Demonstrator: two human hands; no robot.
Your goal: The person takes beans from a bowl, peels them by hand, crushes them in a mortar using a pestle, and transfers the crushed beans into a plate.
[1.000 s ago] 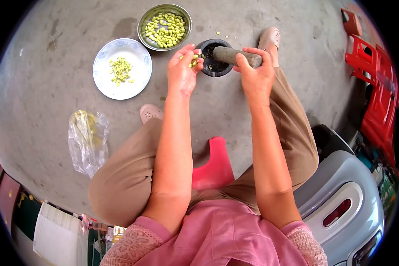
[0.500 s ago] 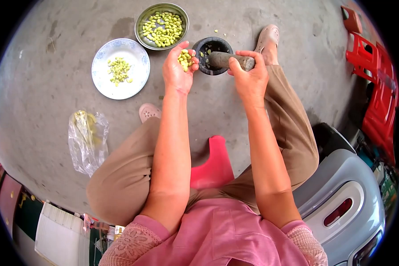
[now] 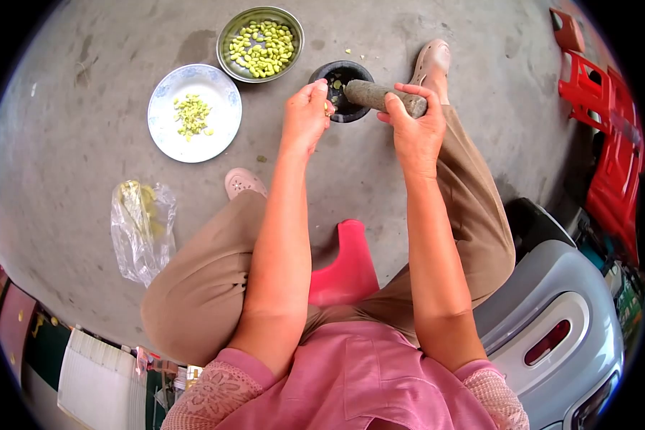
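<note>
A dark stone mortar (image 3: 342, 69) stands on the floor with a few green bits inside. My left hand (image 3: 307, 115) is at the mortar's left rim, its fingers curled around green beans; only a little of the beans shows at the fingertips. My right hand (image 3: 416, 132) grips a grey stone pestle (image 3: 383, 98), which slants with its far end over the mortar opening. Behind my left hand is a metal bowl (image 3: 223, 44) of green beans. Crushed beans (image 3: 192, 116) lie on a white plate (image 3: 166, 136) to the left.
A clear plastic bag (image 3: 142, 236) lies on the floor by my left knee. Beneath me is a red stool (image 3: 345, 269). Red plastic chairs (image 3: 609, 143) stand at the right, with a grey plastic piece (image 3: 552, 301) nearer. Small crumbs dot the floor beyond the mortar.
My left hand has turned over and closed around the beans, moving right to the mortar's rim. My right hand has shifted the pestle slightly right.
</note>
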